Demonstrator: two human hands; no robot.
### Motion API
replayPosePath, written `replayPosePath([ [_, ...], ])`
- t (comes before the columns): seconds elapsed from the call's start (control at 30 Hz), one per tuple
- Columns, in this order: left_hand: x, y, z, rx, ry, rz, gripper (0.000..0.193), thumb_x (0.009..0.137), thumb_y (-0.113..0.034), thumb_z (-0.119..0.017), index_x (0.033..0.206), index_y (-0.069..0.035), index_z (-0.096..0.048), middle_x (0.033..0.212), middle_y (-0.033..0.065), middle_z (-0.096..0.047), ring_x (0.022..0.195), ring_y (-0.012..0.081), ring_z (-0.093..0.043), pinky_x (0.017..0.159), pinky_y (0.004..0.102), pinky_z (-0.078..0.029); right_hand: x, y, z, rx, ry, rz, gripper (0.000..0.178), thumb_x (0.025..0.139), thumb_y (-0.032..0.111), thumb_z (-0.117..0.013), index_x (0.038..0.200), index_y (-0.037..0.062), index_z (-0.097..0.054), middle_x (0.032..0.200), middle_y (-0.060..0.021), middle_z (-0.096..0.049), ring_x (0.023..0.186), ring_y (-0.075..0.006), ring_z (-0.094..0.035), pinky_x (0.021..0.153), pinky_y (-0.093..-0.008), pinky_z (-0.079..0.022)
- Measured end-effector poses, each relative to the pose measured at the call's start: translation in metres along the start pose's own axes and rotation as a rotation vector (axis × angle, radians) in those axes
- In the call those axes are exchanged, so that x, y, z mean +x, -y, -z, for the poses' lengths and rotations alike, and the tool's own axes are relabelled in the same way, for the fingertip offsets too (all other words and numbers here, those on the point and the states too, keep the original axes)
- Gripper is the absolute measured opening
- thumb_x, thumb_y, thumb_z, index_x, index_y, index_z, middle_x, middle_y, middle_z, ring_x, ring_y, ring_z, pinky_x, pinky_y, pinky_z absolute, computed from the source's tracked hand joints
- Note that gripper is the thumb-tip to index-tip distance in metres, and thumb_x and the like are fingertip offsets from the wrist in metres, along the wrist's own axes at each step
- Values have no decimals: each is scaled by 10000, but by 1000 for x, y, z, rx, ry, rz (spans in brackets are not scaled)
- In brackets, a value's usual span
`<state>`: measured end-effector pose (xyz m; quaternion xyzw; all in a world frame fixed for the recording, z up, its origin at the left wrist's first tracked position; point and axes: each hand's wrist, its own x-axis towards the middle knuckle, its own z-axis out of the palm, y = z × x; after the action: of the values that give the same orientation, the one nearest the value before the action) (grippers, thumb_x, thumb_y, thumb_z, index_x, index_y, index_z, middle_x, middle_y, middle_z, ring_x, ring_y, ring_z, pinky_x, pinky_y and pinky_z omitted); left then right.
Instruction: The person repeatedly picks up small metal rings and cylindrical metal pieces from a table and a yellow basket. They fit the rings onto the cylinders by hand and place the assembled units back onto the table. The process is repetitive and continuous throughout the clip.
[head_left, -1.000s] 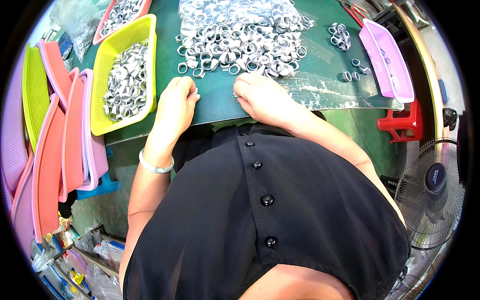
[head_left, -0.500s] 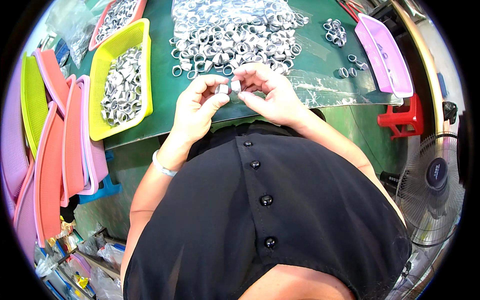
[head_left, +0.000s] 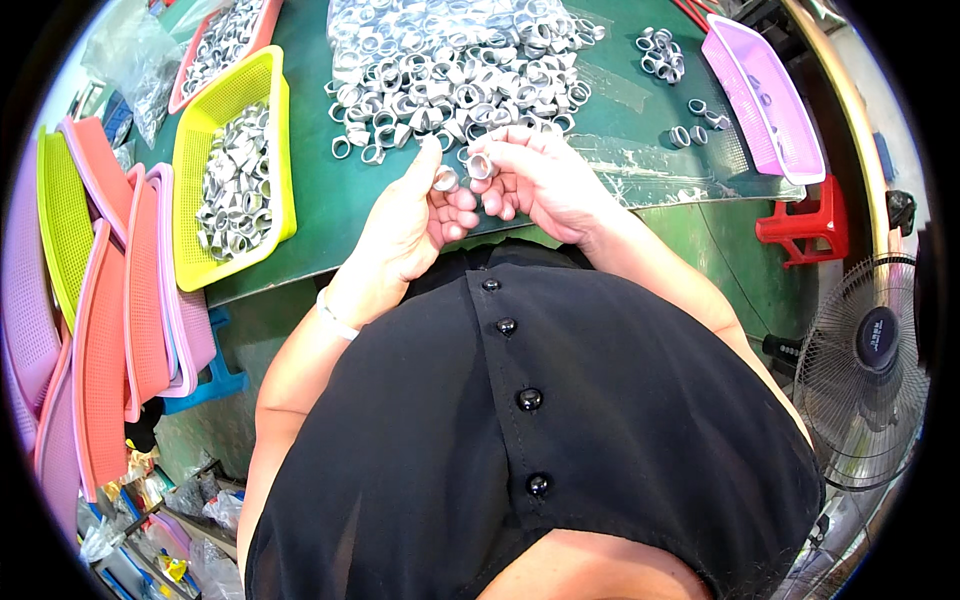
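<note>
My left hand (head_left: 408, 222) pinches a grey metal ring (head_left: 445, 179) between thumb and fingers, with the thumb pointing up. Close beside it, my right hand (head_left: 545, 180) grips another metal ring (head_left: 480, 166), its round opening turned up toward me. A small gap separates the two rings. Both hands are above the near edge of the green table (head_left: 310, 225). Just beyond them spreads a large heap of similar loose rings (head_left: 450, 95), spilling from a clear plastic bag (head_left: 410, 30).
A yellow-green basket (head_left: 285, 190) of rings stands at left, a red basket (head_left: 176, 95) behind it. Small ring groups (head_left: 660, 55) lie at right near a lilac basket (head_left: 740, 90). Stacked empty baskets (head_left: 95, 370) are at far left; a red stool (head_left: 815, 225) and fan (head_left: 875, 345) at right.
Both hands have turned the rings, so their openings now show more. My left thumb has swung upward and its fingers curl below. The view has shifted slightly.
</note>
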<state>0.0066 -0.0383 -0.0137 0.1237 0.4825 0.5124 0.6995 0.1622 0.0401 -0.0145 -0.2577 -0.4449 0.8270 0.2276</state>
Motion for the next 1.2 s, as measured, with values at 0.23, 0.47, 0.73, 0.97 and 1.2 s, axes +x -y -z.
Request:
replayPosePath([
  [0.23,6,1,0,-132,37,-35,319,898,-357,-456,834,-57,-542,802,74,-585,663,164,-571,553,244,-452,-5,1,6,-726,-99,434,186,856,100,-509,1010,26,-582,838,-26,-580,689,-66,-498,620,-213,-429],
  [0.47,13,0,-3,844,-126,-504,126,781,-79,-607,899,-39,-591,616,-6,-484,531,94,-452,497,233,-376,-10,-8,13,-1473,-205,547,188,777,132,-574,947,53,-576,869,-116,-596,774,-297,-585,660,-364,-475],
  [0.73,24,1,4,1411,-188,-828,96,726,-90,-629,794,-38,-585,714,108,-552,657,279,-550,601,347,-433,-3,-4,13,-1660,-355,677,209,777,103,-551,984,81,-557,777,-75,-559,701,-258,-579,592,-343,-471],
  [0.97,19,-2,8,1361,-154,-777,98,706,-64,-651,768,-32,-582,727,95,-543,666,239,-550,595,326,-430,2,5,9,-1801,-275,700,126,733,88,-531,859,82,-540,752,-61,-510,666,-234,-564,556,-333,-465],
  [1.2,17,-1,17,1112,-77,-774,95,735,-44,-640,800,-16,-577,816,46,-587,676,120,-511,631,244,-413,5,10,13,-1796,-162,708,50,736,98,-534,767,59,-534,814,-76,-488,703,-235,-550,597,-332,-460],
])
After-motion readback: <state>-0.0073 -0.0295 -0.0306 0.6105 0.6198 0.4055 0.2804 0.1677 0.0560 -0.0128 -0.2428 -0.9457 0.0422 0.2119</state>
